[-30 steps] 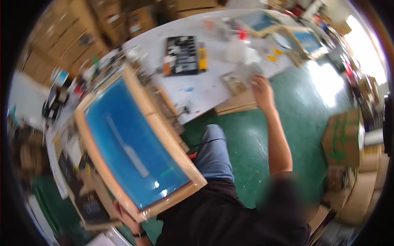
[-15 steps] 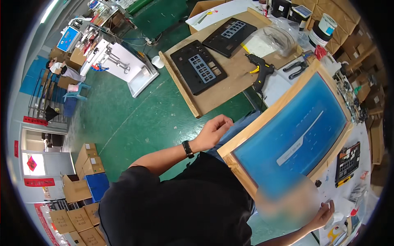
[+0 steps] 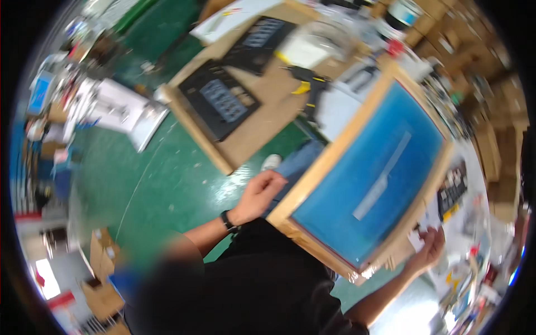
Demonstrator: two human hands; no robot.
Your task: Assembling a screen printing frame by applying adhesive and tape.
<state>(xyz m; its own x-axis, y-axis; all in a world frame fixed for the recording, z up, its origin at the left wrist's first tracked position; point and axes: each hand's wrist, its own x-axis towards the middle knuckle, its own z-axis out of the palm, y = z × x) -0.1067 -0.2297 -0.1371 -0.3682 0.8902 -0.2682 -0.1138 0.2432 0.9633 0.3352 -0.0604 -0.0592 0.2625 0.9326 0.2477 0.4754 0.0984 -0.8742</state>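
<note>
The person held a large wooden screen-printing frame (image 3: 365, 173) with blue mesh between both hands, tilted across the body above the green floor (image 3: 167, 184). The left hand (image 3: 259, 192) lay against the frame's lower left wooden edge, its fingers (image 3: 274, 180) curled over that edge and clamped on it; a dark band sat on the wrist behind them. The right hand (image 3: 429, 248) was at the opposite, lower right edge of the frame, and its fingers (image 3: 432, 234) appeared to pinch the wood there, though blur hid how tightly they closed. A pale elongated streak ran along the blue mesh, between the two sets of fingers.

Beyond the left fingers, further from the body, stood a wooden table (image 3: 262, 125) carrying two black panels (image 3: 223, 103), and a black and yellow glue gun (image 3: 307, 78) lay on it past the frame's top corner. A white shoe tip showed on the floor just beyond the left fingers. Past the right fingers, a cluttered white table (image 3: 474, 223) held papers and small dark things, too blurred to make out. Cardboard boxes (image 3: 103, 279) sat on the floor well behind the left wrist.
</note>
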